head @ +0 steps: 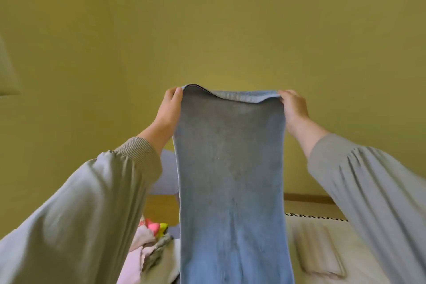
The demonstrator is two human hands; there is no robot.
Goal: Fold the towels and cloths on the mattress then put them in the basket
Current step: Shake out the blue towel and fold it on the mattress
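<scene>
Towel (230, 180): blue-grey, long, narrow, hanging straight down in front of a yellow-green wall (207, 18) | texture: soft matte nap, top hem curled over | grip: left hand (169, 110) and right hand (294, 108) each pinch a top corner | below: crumpled pink and grey cloths (147, 253) at left, cream mattress (322, 249) at right | sleeves: grey, ribbed cuffs
</scene>
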